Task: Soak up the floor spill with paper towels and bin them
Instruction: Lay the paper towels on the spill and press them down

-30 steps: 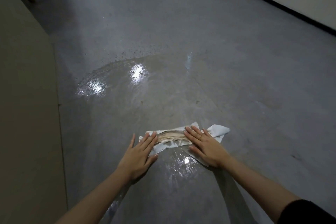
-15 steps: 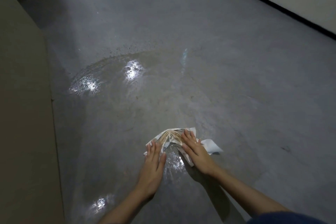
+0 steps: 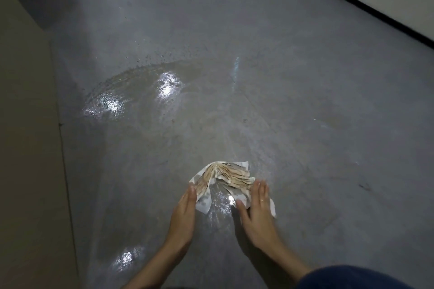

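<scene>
Task is partly done. The paper towel wad (image 3: 223,179) is soaked brown and lies on the floor (image 3: 328,101) directly ahead of me, bunched into an inverted V, apex pointing away from me, long axis running roughly left to right. My left hand (image 3: 184,212) and right hand (image 3: 257,206) press flat on its 2 ends, fingers extended, gripping nothing. A large spill (image 3: 145,94) remains beyond. No bin is visible.

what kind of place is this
Probably an indoor hallway or bare utility room, though I can't be sure. It has a smooth grey floor, a pale wall with a black baseboard, and no furniture in view. A wet spill shines on the floor beyond the soaked paper towel.
</scene>
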Demonstrator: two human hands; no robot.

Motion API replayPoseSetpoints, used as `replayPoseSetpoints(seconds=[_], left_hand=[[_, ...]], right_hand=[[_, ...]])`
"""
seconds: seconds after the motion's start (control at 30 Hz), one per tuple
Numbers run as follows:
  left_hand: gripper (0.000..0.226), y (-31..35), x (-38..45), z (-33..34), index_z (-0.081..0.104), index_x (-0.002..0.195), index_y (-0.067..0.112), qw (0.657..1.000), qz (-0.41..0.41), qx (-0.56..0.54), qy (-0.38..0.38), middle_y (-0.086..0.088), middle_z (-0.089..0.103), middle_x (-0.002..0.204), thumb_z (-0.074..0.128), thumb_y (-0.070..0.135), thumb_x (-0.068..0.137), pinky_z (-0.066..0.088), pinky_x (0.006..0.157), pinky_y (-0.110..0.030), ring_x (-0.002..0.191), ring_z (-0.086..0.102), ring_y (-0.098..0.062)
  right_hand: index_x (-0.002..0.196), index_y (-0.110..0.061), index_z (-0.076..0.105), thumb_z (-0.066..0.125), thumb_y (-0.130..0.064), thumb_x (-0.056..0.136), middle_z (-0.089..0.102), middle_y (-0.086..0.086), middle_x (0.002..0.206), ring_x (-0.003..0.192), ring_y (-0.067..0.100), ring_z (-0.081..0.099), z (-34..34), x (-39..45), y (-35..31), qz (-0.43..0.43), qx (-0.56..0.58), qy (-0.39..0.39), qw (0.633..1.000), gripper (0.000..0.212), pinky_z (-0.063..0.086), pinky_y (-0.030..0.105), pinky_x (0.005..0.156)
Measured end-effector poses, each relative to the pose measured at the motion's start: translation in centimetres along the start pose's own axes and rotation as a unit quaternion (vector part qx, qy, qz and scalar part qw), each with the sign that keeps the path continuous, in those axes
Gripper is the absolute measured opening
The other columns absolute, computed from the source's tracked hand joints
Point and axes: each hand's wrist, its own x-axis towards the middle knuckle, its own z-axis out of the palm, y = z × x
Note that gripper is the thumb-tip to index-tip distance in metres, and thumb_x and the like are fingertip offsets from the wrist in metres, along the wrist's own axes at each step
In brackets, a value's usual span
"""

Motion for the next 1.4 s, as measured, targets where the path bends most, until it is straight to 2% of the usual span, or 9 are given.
replayPoseSetpoints(seconds=[0.1, 0.17, 0.27, 0.47, 0.6, 0.8, 1.03, 1.23, 1.4], left_hand=[[0.088, 0.5, 0.0, -0.6, 0.059, 0.123, 0.043, 0.992, -0.043, -0.086, -0.077, 0.029, 0.06, 0.121, 0.036, 0.095, 0.057, 0.034, 0.107, -0.028, 0.116, 0.053, 0.005], [0.107, 0.6, 0.3, -1.4, 0.043, 0.14, 0.03, 0.987, -0.056, -0.12, -0.09, 0.02, 0.052, 0.132, 0.037, 0.094, 0.054, 0.031, 0.109, -0.027, 0.124, 0.049, -0.002], [0.126, 0.9, 1.1, -3.4, 0.041, 0.141, 0.023, 0.982, -0.062, -0.173, -0.04, 0.008, 0.052, 0.132, 0.046, 0.098, 0.04, 0.032, 0.107, -0.03, 0.122, 0.052, -0.013], [0.073, 0.6, 1.7, -7.0, 0.049, 0.131, 0.024, 0.976, -0.055, -0.205, 0.037, -0.004, 0.054, 0.137, 0.016, 0.069, 0.085, 0.034, 0.103, -0.035, 0.115, 0.056, -0.021], [0.072, 0.0, 1.3, -8.2, 0.053, 0.127, 0.024, 0.976, -0.056, -0.204, 0.051, -0.003, 0.058, 0.13, 0.012, 0.068, 0.087, 0.035, 0.103, -0.042, 0.114, 0.057, -0.024], [0.072, -0.3, 1.4, -9.2, 0.06, 0.118, 0.025, 0.974, -0.051, -0.202, 0.086, 0.0, 0.065, 0.12, 0.015, 0.071, 0.085, 0.041, 0.093, -0.041, 0.109, 0.061, -0.024], [0.064, 0.0, 2.3, -9.1, 0.059, 0.116, 0.021, 0.979, -0.061, -0.175, 0.091, -0.005, 0.064, 0.116, 0.01, 0.057, 0.097, 0.041, 0.074, -0.031, 0.096, 0.062, -0.021], [0.061, 0.1, 2.5, -10.0, 0.064, 0.104, 0.025, 0.977, -0.062, -0.181, 0.094, 0.0, 0.067, 0.109, 0.012, 0.058, 0.097, 0.038, 0.064, -0.027, 0.088, 0.063, -0.019], [0.06, 0.1, 2.3, -10.3, 0.064, 0.103, 0.025, 0.976, -0.061, -0.184, 0.098, 0.002, 0.068, 0.108, 0.014, 0.058, 0.097, 0.037, 0.063, -0.027, 0.087, 0.063, -0.018]], right_hand=[[0.148, -0.023, -0.025, 0.002, -0.077, 0.081, -0.035, 0.001, 0.154, 0.142, 0.017, -0.033, 1.2, 1.7, -0.7, -0.021, -0.008, 0.001, 1.0, 0.091, -0.009, 0.041, 0.12], [0.148, -0.023, -0.025, 0.008, -0.075, 0.084, -0.036, 0.004, 0.154, 0.142, 0.02, -0.033, 1.7, 3.1, -1.5, -0.044, -0.016, 0.002, 0.999, 0.089, -0.011, 0.041, 0.119], [0.15, -0.025, -0.022, 0.011, -0.082, 0.08, -0.038, 0.006, 0.153, 0.142, 0.024, -0.034, 2.5, 4.7, -3.0, -0.068, -0.034, 0.01, 0.997, 0.096, -0.014, 0.039, 0.118], [0.154, -0.027, -0.009, 0.026, -0.08, 0.084, -0.033, 0.008, 0.155, 0.142, 0.029, -0.033, 4.6, 6.6, -6.0, -0.12, -0.105, 0.021, 0.987, 0.094, -0.014, 0.041, 0.116], [0.154, -0.03, 0.004, 0.025, -0.058, 0.096, -0.025, 0.012, 0.158, 0.145, 0.033, -0.025, 6.5, 6.8, -7.5, -0.18, -0.145, 0.006, 0.973, 0.068, -0.003, 0.046, 0.12], [0.153, -0.025, 0.021, 0.031, -0.037, 0.101, -0.006, 0.005, 0.163, 0.149, 0.031, -0.012, 8.4, 5.4, -7.8, -0.285, -0.138, -0.027, 0.948, 0.055, 0.004, 0.047, 0.121], [0.149, -0.028, 0.033, 0.032, -0.033, 0.105, 0.013, -0.006, 0.162, 0.149, 0.024, 0.012, 6.0, 3.3, -2.4, -0.448, -0.159, -0.084, 0.876, 0.044, 0.012, 0.04, 0.121], [0.149, -0.023, 0.034, 0.034, -0.028, 0.102, 0.014, -0.003, 0.162, 0.148, 0.024, 0.019, -0.9, 6.3, 3.7, -0.346, -0.186, -0.034, 0.919, 0.047, 0.019, 0.039, 0.119], [0.149, -0.02, 0.036, 0.027, -0.033, 0.1, 0.012, -0.001, 0.161, 0.147, 0.032, 0.016, -2.0, 10.3, 2.7, -0.241, -0.172, 0.012, 0.955, 0.051, 0.021, 0.049, 0.118]])
